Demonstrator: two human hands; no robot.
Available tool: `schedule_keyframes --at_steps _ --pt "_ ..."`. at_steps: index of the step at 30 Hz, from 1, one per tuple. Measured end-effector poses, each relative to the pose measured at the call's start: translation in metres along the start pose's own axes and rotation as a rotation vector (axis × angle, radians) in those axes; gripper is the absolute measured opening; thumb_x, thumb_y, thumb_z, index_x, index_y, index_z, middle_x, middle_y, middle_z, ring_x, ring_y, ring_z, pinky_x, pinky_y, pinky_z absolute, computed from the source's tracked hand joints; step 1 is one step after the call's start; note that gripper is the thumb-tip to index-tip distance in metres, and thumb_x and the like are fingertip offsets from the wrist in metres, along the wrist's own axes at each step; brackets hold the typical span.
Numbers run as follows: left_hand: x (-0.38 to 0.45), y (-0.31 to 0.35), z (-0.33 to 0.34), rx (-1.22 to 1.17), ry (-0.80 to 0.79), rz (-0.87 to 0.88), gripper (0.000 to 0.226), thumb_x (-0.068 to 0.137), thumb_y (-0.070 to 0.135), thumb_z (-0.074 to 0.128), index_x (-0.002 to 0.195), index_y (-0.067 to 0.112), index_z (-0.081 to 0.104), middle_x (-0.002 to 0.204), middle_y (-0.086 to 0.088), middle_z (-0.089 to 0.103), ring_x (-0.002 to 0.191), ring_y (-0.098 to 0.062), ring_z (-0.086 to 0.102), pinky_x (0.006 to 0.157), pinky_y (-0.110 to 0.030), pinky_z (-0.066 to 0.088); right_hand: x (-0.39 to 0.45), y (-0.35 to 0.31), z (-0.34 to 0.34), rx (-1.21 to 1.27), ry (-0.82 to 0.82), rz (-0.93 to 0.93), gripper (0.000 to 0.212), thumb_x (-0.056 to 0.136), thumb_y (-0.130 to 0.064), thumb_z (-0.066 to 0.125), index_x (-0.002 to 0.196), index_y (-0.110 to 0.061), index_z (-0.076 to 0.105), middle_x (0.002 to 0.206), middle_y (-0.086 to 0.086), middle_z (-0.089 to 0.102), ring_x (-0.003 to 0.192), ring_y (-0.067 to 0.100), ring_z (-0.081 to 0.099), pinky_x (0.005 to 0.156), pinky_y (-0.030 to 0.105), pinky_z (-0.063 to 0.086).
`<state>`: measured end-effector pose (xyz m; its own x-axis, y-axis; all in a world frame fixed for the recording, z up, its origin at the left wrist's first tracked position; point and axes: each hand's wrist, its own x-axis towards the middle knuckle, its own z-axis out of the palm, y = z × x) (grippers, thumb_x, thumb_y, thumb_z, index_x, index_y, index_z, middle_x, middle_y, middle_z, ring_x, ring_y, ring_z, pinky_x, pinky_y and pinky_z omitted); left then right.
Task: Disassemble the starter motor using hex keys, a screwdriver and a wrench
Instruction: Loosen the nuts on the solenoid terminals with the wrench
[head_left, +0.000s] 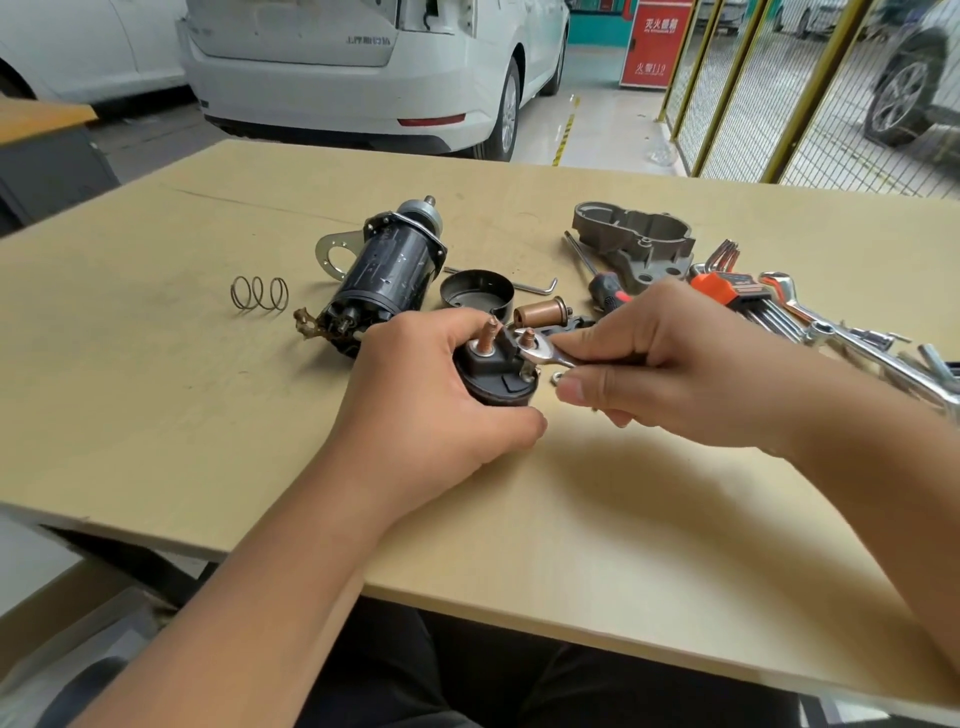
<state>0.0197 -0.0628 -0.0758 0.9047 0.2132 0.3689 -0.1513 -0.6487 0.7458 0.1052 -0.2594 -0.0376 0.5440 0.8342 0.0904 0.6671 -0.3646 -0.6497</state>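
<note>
Starter motor parts lie spread over the wooden table (156, 415), and the piece in hand is the black cap (493, 374) with two copper studs, held near the table's middle, just in front of the motor body (387, 278).

From the head camera, the only view: the left hand (431, 395) curls round the cap from its left side and underneath, fingers wrapped on the dark shell. The right hand (660, 364) grips the wrench (545, 356), whose open end sits on the nut of the right-hand stud.

The cap looks stiff and fairly light, probably moulded plastic with metal studs; I judge it could crack if squeezed or levered hard, so holding the round shell, clear of the studs, seems wise. The studs' threads look easy to damage. The motor body looks heavy and liable to roll.

Counted: one motor body, one spring (260, 293), one round cup (477, 291), one copper plunger (543, 312), one grey housing (636, 244), one screwdriver (605, 293), one loose hex key (535, 287), and one hex key set (727, 288). How many wrenches (841, 332) lie piled at the right I cannot tell.
</note>
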Motion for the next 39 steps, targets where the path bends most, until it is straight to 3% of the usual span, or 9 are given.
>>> schedule_keyframes --at_steps 5,9,14,22,27,31,34,39 --pt "-0.004 -0.002 0.007 0.067 0.067 -0.032 0.032 0.052 0.044 0.072 0.078 0.027 0.067 0.070 0.005 0.068 0.075 -0.015 0.063 0.065 -0.031 0.052 0.006 -0.001 0.010 0.078 0.015 0.024 0.033 0.101 -0.009 0.061 0.076 0.012 0.065 0.053 0.002 0.049 0.051 0.001 0.047 0.055 0.006 0.037" --pt "-0.002 0.000 0.011 -0.025 0.166 -0.033 0.028 0.055 0.035 0.073 0.079 0.023 0.065 0.078 0.015 0.070 0.071 -0.009 0.065 0.062 -0.018 0.048 0.011 -0.004 0.023 0.166 0.080 0.043 0.039 0.106 -0.015 0.054 0.082 0.015 0.059 0.055 -0.015 0.039 0.051 0.005 0.033 0.052 0.017 0.027" --pt "-0.004 0.003 0.011 -0.082 0.184 0.005 0.027 0.059 0.032 0.080 0.077 0.019 0.065 0.067 0.006 0.069 0.064 -0.016 0.068 0.062 -0.035 0.054 0.008 -0.016 0.027 0.017 0.144 -0.064 0.042 0.100 -0.031 0.049 0.081 0.002 0.067 0.061 -0.011 0.040 0.056 0.007 0.036 0.056 0.020 0.028" --pt "-0.002 -0.001 0.007 -0.117 0.126 0.023 0.023 0.056 0.024 0.076 0.075 0.017 0.064 0.065 -0.007 0.067 0.065 -0.035 0.064 0.060 -0.044 0.055 0.006 -0.012 0.030 -0.030 0.135 -0.109 0.036 0.106 -0.017 0.054 0.080 0.006 0.063 0.061 0.005 0.034 0.057 0.009 0.028 0.052 0.024 0.025" --pt "-0.002 -0.002 0.006 -0.140 0.106 0.027 0.022 0.056 0.024 0.076 0.074 0.019 0.064 0.062 0.001 0.067 0.060 -0.026 0.064 0.056 -0.033 0.054 0.007 -0.009 0.032 -0.024 0.171 -0.175 0.036 0.103 -0.017 0.052 0.080 0.008 0.064 0.059 -0.005 0.036 0.057 0.003 0.035 0.056 0.010 0.028" --pt "-0.001 -0.002 0.006 -0.154 0.102 0.040 0.021 0.056 0.024 0.076 0.073 0.021 0.064 0.061 0.014 0.064 0.054 -0.010 0.060 0.053 -0.021 0.047 0.008 -0.007 0.033 0.012 0.157 -0.181 0.035 0.103 -0.018 0.051 0.079 0.004 0.064 0.059 0.001 0.040 0.058 0.004 0.032 0.056 0.012 0.028" --pt "-0.001 -0.004 0.009 -0.171 0.116 0.038 0.022 0.057 0.023 0.077 0.075 0.022 0.063 0.065 0.009 0.067 0.057 -0.015 0.062 0.055 -0.025 0.050 0.008 -0.006 0.032 -0.028 0.168 -0.158 0.034 0.104 -0.016 0.052 0.076 0.001 0.062 0.059 -0.006 0.037 0.056 0.004 0.033 0.055 0.014 0.027" --pt "0.001 0.000 0.010 -0.209 0.181 -0.035 0.060 0.055 0.028 0.082 0.111 0.032 0.059 0.082 0.034 0.068 0.067 0.004 0.067 0.063 -0.008 0.048 0.011 -0.004 0.033 0.095 0.249 -0.089 0.037 0.104 -0.020 0.053 0.079 0.005 0.062 0.058 -0.003 0.033 0.053 0.007 0.028 0.052 0.019 0.023"
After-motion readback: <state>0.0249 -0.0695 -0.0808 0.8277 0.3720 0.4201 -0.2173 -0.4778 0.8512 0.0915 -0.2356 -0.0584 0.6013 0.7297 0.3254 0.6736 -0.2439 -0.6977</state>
